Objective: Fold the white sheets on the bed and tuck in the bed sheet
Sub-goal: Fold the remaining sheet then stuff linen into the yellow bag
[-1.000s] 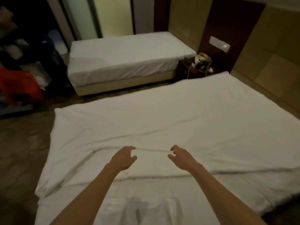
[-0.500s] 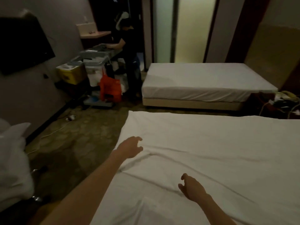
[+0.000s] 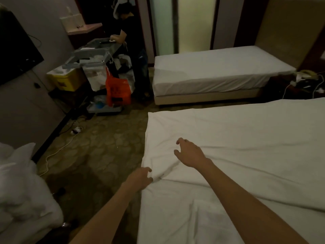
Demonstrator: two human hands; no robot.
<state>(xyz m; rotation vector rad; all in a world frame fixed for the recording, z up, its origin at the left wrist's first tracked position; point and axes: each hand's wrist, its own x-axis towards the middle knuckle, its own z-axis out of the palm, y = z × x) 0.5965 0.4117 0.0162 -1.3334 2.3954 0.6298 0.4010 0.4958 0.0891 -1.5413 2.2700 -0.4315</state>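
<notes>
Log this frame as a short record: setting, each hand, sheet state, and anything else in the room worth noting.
setting: dim room with two beds
left hand: at the near bed's left edge, fingers curled into the white sheet
right hand: over the sheet, fingers spread and bent, holding nothing
sheet state: spread across the bed, creased around the hands
other: second person at a cart; orange bag; far bed

Room's pretty dim, everything's kinda greenish. The sheet point(image 3: 237, 138) on the near bed is plain white, same as the second bed point(image 3: 219, 71) over by the wall. Carpet point(image 3: 98, 147) has a brownish-olive blotchy stone pattern. There's a bright orange bag point(image 3: 117, 92) hanging on the grey cart point(image 3: 91, 55), a yellow bin point(image 3: 65, 80) beside it, black TV point(image 3: 15, 48).
</notes>
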